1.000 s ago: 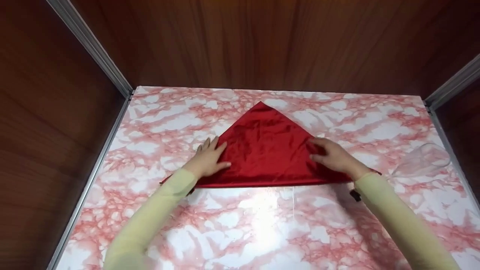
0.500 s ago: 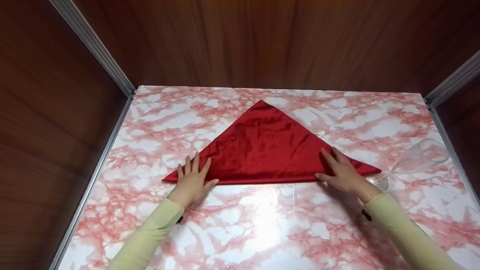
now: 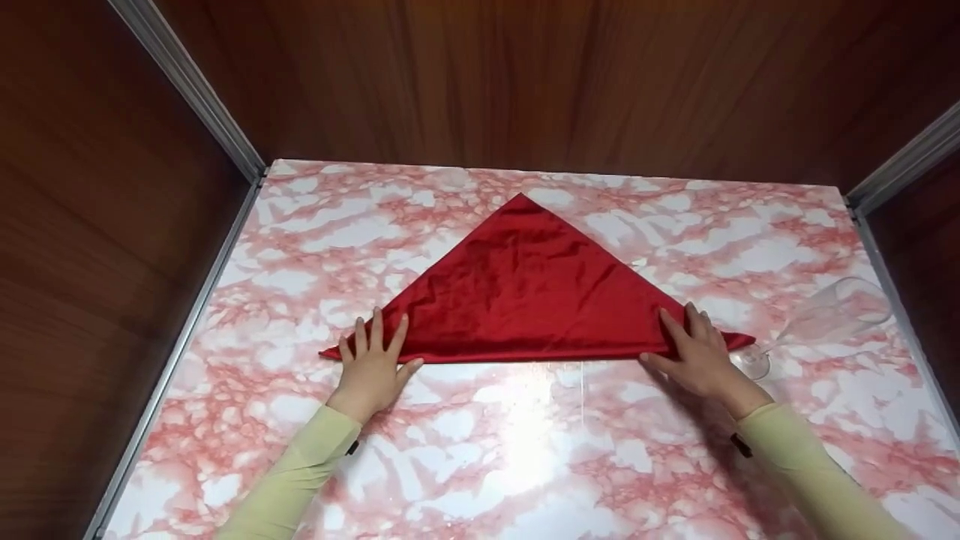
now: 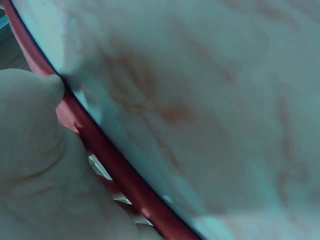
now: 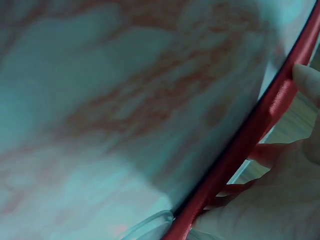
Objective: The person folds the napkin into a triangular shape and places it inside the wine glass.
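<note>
A red satin-like cloth [image 3: 517, 292], folded into a triangle, lies on the table with its point toward the back wall and its long folded edge toward me. Across its left part my left hand [image 3: 371, 371] rests with fingers spread, the thumb at the folded edge. My right hand [image 3: 701, 360] lies the same way on the right part, near that corner. In the left wrist view the folded edge [image 4: 125, 175] runs past the thumb and palm. From the right wrist, the cloth's edge [image 5: 240, 140] shows under the thumb, with the fingers beyond it.
On its side at the right lies a clear stemmed glass [image 3: 832, 311], its foot close to the cloth's right corner. The table [image 3: 465, 450] has a red-and-white marbled top. Dark wood panels [image 3: 510, 82] with metal frame strips enclose it at the back and both sides.
Both hands have slid outward along the cloth, the left toward the left corner and the right toward the right corner, and back toward me. The cloth's corners are now uncovered.
</note>
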{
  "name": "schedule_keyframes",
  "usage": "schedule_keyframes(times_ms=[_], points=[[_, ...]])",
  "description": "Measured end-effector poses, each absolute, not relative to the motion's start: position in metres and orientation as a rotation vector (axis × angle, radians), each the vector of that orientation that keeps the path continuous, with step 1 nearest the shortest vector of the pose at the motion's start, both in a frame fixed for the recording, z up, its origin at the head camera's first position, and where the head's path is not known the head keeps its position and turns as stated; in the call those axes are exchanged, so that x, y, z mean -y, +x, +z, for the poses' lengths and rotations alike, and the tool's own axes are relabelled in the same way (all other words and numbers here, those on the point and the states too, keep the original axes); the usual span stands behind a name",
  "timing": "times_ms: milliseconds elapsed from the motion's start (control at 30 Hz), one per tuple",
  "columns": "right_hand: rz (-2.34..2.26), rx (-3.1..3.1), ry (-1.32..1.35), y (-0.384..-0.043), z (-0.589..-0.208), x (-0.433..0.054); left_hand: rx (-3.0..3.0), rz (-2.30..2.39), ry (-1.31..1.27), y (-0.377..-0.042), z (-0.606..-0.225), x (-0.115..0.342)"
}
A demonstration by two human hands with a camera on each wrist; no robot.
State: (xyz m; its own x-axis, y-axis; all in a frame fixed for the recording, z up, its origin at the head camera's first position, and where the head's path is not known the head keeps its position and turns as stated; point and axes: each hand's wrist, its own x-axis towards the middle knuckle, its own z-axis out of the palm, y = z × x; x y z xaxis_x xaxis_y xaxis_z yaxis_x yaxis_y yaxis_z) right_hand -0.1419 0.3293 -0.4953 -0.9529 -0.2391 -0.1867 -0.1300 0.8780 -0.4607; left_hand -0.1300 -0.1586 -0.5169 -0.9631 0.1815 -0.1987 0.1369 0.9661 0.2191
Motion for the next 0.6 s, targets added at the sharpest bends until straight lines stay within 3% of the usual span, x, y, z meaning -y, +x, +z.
schedule_keyframes(times_ms=[600], points=[[-0.659,-2.845,-0.244,-0.139,-0.502,-0.324,-2.885,0.431,0.269,-0.139,-0.521,0.169]])
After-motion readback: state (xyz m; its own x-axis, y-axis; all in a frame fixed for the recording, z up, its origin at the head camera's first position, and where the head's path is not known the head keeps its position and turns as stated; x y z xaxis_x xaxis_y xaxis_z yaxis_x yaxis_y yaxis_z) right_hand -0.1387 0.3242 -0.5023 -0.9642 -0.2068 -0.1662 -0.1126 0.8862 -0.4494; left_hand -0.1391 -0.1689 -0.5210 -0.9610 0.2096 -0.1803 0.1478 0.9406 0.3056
